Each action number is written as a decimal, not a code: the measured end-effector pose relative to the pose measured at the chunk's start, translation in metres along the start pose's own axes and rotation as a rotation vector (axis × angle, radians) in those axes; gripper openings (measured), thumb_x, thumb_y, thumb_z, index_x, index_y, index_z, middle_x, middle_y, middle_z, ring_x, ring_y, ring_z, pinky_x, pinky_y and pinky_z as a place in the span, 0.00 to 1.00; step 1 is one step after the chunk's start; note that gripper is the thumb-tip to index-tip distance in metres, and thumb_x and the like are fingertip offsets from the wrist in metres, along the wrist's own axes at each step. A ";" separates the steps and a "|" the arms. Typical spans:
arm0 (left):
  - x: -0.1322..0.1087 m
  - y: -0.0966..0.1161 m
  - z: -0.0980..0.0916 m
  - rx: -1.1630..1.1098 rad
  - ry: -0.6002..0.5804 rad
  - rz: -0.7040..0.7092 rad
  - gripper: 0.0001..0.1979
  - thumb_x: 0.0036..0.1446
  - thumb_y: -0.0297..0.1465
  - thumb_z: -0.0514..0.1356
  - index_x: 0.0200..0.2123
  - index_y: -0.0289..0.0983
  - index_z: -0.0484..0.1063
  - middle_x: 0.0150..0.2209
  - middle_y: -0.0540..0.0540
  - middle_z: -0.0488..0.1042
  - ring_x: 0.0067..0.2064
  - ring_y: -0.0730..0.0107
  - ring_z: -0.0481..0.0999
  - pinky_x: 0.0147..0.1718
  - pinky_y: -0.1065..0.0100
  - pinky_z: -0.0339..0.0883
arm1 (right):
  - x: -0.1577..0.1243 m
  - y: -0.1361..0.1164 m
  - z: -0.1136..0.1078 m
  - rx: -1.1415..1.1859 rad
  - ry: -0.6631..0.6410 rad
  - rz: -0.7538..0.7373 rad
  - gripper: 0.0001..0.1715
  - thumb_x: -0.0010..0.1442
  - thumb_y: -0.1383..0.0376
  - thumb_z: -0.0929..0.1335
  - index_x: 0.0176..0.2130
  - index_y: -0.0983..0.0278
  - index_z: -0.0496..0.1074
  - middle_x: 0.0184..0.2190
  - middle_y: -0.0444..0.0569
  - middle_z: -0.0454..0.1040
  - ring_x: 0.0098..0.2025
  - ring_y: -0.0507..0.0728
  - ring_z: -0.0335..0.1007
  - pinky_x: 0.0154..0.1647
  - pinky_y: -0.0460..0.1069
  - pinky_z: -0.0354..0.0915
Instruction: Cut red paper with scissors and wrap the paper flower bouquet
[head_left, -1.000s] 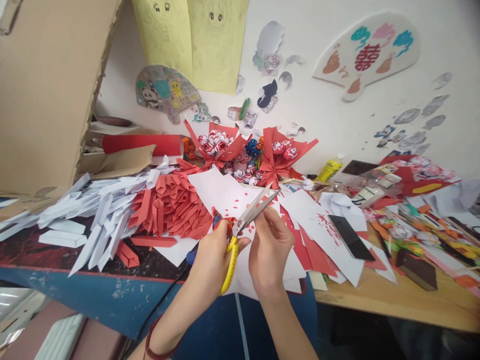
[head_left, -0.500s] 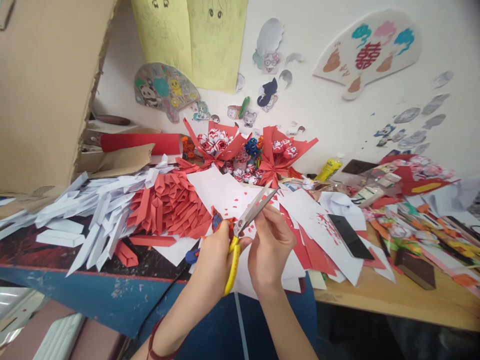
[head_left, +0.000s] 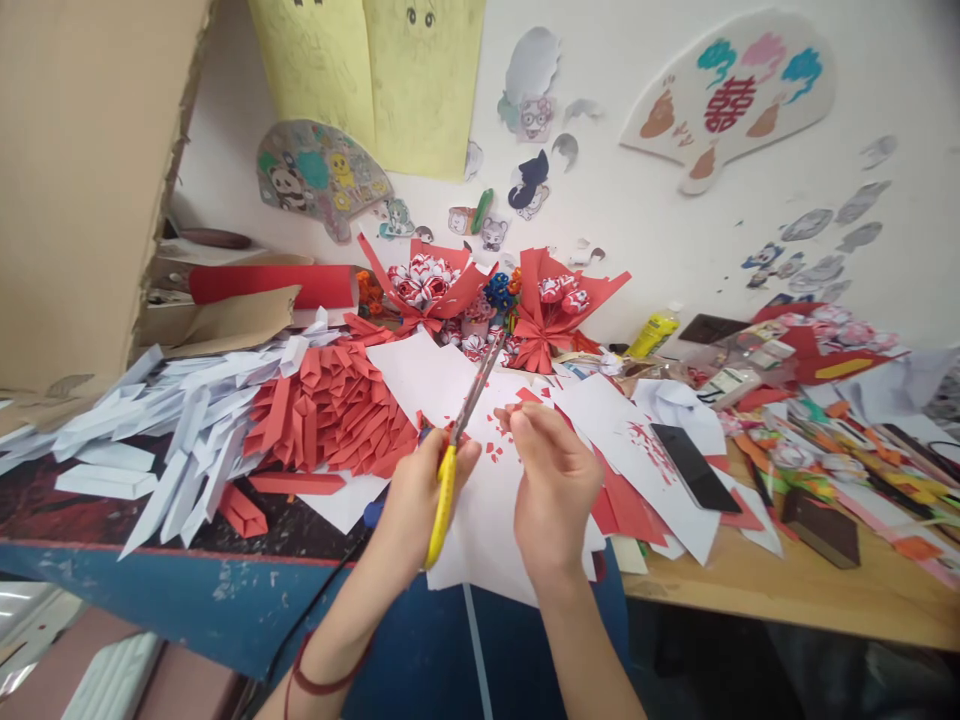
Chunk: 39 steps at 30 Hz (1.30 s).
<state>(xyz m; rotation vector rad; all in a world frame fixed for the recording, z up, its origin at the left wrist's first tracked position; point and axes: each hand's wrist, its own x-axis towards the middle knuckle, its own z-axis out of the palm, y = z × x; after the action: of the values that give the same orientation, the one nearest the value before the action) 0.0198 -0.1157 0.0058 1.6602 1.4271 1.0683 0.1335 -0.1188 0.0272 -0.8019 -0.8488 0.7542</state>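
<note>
My left hand is wrapped round the yellow handle of a pair of scissors. Their blades point up and away from me, lying nearly together. To the right, my right hand pinches a small piece of red paper between thumb and fingers, apart from the blades. Beneath both hands lie white paper sheets, sprinkled with tiny red paper scraps. Something blue shows beside my left hand, mostly hidden.
Left of my hands are piles of folded red paper pieces and folded white paper pieces. Paper flower bouquets stand at the back. A black phone rests on papers at right, near a yellow bottle.
The scissors have swung more upright and away from my right hand, and their blades have come together. My hands have moved apart, and the view has shifted slightly.
</note>
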 end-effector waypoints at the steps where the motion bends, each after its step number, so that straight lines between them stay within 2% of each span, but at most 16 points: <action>1: 0.005 0.000 -0.005 0.125 0.008 -0.024 0.21 0.62 0.50 0.48 0.30 0.39 0.60 0.25 0.49 0.69 0.27 0.68 0.68 0.28 0.69 0.57 | 0.004 -0.004 -0.005 -0.011 -0.026 0.014 0.05 0.54 0.64 0.75 0.34 0.61 0.80 0.34 0.46 0.78 0.38 0.55 0.77 0.43 0.51 0.73; 3: 0.014 0.001 -0.015 0.456 0.053 -0.035 0.20 0.62 0.49 0.50 0.32 0.38 0.64 0.27 0.45 0.72 0.29 0.60 0.71 0.29 0.66 0.57 | 0.014 -0.014 -0.017 -0.065 -0.092 0.034 0.05 0.53 0.64 0.75 0.34 0.61 0.80 0.33 0.45 0.78 0.36 0.54 0.77 0.40 0.50 0.73; 4: 0.019 0.002 -0.019 0.617 0.101 0.011 0.20 0.62 0.48 0.50 0.35 0.37 0.66 0.30 0.41 0.74 0.33 0.55 0.73 0.30 0.64 0.58 | 0.019 -0.019 -0.022 -0.100 -0.136 0.048 0.05 0.53 0.64 0.76 0.33 0.61 0.80 0.33 0.46 0.79 0.36 0.54 0.77 0.39 0.49 0.74; 7: 0.032 0.007 -0.022 0.997 0.267 0.264 0.20 0.62 0.45 0.52 0.42 0.32 0.69 0.39 0.31 0.74 0.46 0.42 0.70 0.39 0.55 0.61 | 0.032 -0.032 -0.035 -0.207 -0.280 0.113 0.06 0.52 0.63 0.76 0.32 0.62 0.80 0.33 0.46 0.79 0.33 0.53 0.77 0.36 0.48 0.74; 10: 0.046 0.011 -0.019 1.189 0.337 0.432 0.14 0.64 0.33 0.49 0.43 0.30 0.70 0.43 0.29 0.72 0.49 0.41 0.67 0.47 0.48 0.58 | 0.043 -0.039 -0.040 -0.261 -0.353 0.158 0.07 0.51 0.61 0.76 0.32 0.62 0.80 0.32 0.46 0.79 0.32 0.52 0.77 0.35 0.47 0.74; 12: 0.055 0.011 -0.017 1.219 0.314 0.474 0.13 0.63 0.27 0.46 0.43 0.30 0.70 0.43 0.29 0.71 0.50 0.43 0.68 0.49 0.47 0.56 | 0.047 -0.041 -0.041 -0.288 -0.380 0.187 0.08 0.51 0.61 0.76 0.32 0.61 0.80 0.31 0.45 0.79 0.31 0.51 0.76 0.34 0.46 0.73; 13: 0.060 0.010 -0.017 1.208 0.291 0.473 0.13 0.63 0.27 0.48 0.42 0.30 0.70 0.43 0.29 0.72 0.50 0.43 0.68 0.49 0.47 0.57 | 0.049 -0.042 -0.041 -0.302 -0.393 0.201 0.08 0.51 0.60 0.76 0.32 0.61 0.80 0.31 0.45 0.79 0.30 0.51 0.75 0.33 0.46 0.73; 16: 0.072 0.005 -0.018 0.993 0.219 0.360 0.14 0.60 0.37 0.55 0.41 0.31 0.69 0.41 0.32 0.73 0.45 0.44 0.70 0.44 0.50 0.60 | 0.052 -0.042 -0.040 -0.344 -0.424 0.237 0.08 0.51 0.60 0.76 0.32 0.61 0.80 0.30 0.45 0.78 0.29 0.50 0.74 0.31 0.44 0.70; 18: 0.075 0.004 -0.018 0.629 0.128 0.223 0.17 0.58 0.43 0.57 0.39 0.34 0.68 0.35 0.40 0.73 0.38 0.54 0.71 0.38 0.58 0.62 | 0.054 -0.040 -0.039 -0.378 -0.438 0.249 0.08 0.52 0.60 0.76 0.32 0.61 0.80 0.28 0.45 0.78 0.28 0.49 0.73 0.29 0.44 0.69; 20: 0.072 0.007 -0.018 0.151 -0.031 0.132 0.16 0.59 0.45 0.56 0.35 0.36 0.66 0.28 0.48 0.69 0.30 0.66 0.67 0.31 0.66 0.60 | 0.056 -0.037 -0.038 -0.414 -0.456 0.263 0.09 0.51 0.60 0.76 0.33 0.61 0.80 0.27 0.44 0.78 0.26 0.49 0.72 0.27 0.45 0.67; 22: 0.064 0.012 -0.016 -0.247 -0.176 0.129 0.16 0.60 0.45 0.56 0.31 0.37 0.64 0.25 0.51 0.65 0.27 0.72 0.63 0.27 0.70 0.57 | 0.057 -0.035 -0.037 -0.433 -0.481 0.272 0.09 0.51 0.60 0.76 0.33 0.62 0.80 0.26 0.45 0.78 0.25 0.50 0.71 0.27 0.45 0.66; 24: 0.056 0.020 -0.015 -0.443 -0.235 0.165 0.14 0.59 0.42 0.59 0.31 0.38 0.64 0.27 0.51 0.66 0.28 0.74 0.63 0.27 0.71 0.56 | 0.058 -0.032 -0.037 -0.438 -0.501 0.270 0.09 0.51 0.60 0.76 0.32 0.62 0.79 0.27 0.45 0.78 0.25 0.50 0.71 0.27 0.46 0.66; 28: 0.046 0.028 -0.014 -0.493 -0.229 0.145 0.12 0.53 0.36 0.66 0.33 0.38 0.65 0.33 0.50 0.70 0.29 0.77 0.65 0.27 0.72 0.56 | 0.057 -0.028 -0.036 -0.437 -0.507 0.267 0.10 0.52 0.59 0.75 0.32 0.62 0.79 0.29 0.46 0.79 0.26 0.50 0.71 0.26 0.46 0.66; 31: 0.046 0.026 -0.013 -0.506 -0.218 0.123 0.12 0.52 0.33 0.67 0.34 0.38 0.65 0.33 0.51 0.69 0.29 0.77 0.66 0.27 0.73 0.57 | 0.056 -0.025 -0.036 -0.435 -0.499 0.267 0.09 0.52 0.59 0.75 0.32 0.62 0.79 0.29 0.46 0.79 0.27 0.51 0.72 0.26 0.46 0.66; 39: 0.043 0.024 -0.011 -0.520 -0.155 0.119 0.15 0.52 0.37 0.67 0.33 0.38 0.64 0.31 0.51 0.69 0.29 0.78 0.66 0.26 0.74 0.56 | 0.056 -0.027 -0.039 -0.448 -0.499 0.217 0.08 0.53 0.60 0.75 0.32 0.62 0.79 0.29 0.45 0.78 0.26 0.49 0.71 0.26 0.45 0.67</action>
<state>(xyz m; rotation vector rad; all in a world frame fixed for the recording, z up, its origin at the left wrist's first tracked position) 0.0223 -0.0772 0.0383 1.4180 0.8628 1.2214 0.1990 -0.0971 0.0533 -1.1376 -1.4259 0.9938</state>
